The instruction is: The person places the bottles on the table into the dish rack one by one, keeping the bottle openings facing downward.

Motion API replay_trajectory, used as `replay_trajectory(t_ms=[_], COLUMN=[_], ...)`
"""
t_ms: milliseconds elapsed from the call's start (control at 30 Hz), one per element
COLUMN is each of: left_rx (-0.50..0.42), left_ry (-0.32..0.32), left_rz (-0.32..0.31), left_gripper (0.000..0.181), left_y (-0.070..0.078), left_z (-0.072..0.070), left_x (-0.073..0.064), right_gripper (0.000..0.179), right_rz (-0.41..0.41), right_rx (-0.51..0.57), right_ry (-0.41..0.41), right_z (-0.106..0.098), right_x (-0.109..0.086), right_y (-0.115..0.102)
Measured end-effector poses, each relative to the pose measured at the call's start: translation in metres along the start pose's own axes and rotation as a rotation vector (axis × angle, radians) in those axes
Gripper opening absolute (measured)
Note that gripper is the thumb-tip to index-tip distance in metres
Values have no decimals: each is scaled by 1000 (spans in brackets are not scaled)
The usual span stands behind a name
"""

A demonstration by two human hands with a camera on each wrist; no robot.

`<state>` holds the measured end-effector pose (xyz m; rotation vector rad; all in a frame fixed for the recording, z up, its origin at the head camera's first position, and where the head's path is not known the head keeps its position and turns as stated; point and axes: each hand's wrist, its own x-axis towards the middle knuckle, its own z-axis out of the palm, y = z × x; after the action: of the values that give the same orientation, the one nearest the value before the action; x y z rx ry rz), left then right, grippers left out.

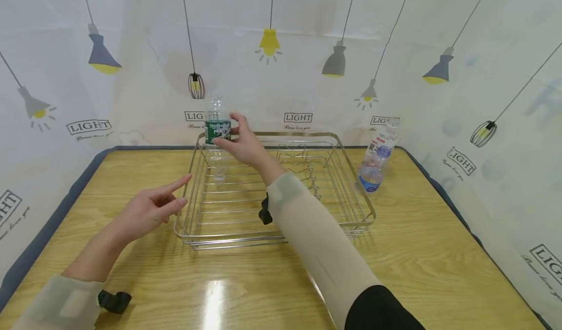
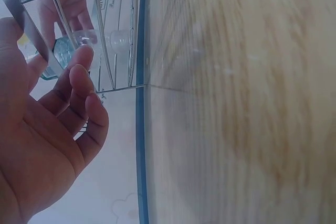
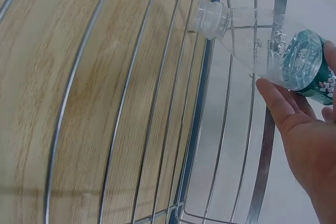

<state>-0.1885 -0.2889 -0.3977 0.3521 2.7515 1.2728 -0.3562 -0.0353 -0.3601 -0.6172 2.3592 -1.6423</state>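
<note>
My right hand (image 1: 243, 145) grips a clear plastic bottle (image 1: 218, 131) with a green label, at the back left corner of a metal wire rack (image 1: 243, 241). The bottle is upside down: its open neck (image 3: 210, 19) points down toward the rack's wire floor, and its base is uppermost. Thumb and fingers lie around the green label. Beside the rack's left side is my left hand (image 1: 151, 208), fingers loosely bent and holding nothing. Its index fingertip (image 1: 189, 178) is right at the rim.
Right of the rack, two plastic bottles stand on the wooden table (image 1: 421, 213): one with a white label (image 1: 386, 134), the other with a blue label (image 1: 370, 181). Wavy wire dividers (image 1: 311, 174) line the rack's right part. Behind hangs a lamp-printed cloth (image 1: 303, 91).
</note>
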Motion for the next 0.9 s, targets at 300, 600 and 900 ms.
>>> replay_trajectory(t_ms=[300,600,900], left_rx=[2,-9,-6], left_ry=[-18,-10,4], left_rz=[5,8,11], left_gripper=[62,61,60], left_y=[-1,-2,-2], left_z=[0,0,2], left_x=[-2,-1,-1], right_gripper=[93,96,101], right_rz=[8,12,36], right_rx=[15,6,-14], right_ry=[-18,-41,-95], right_z=[1,3,5], right_x=[-1,-1,-3], right_y=[0,-1,2])
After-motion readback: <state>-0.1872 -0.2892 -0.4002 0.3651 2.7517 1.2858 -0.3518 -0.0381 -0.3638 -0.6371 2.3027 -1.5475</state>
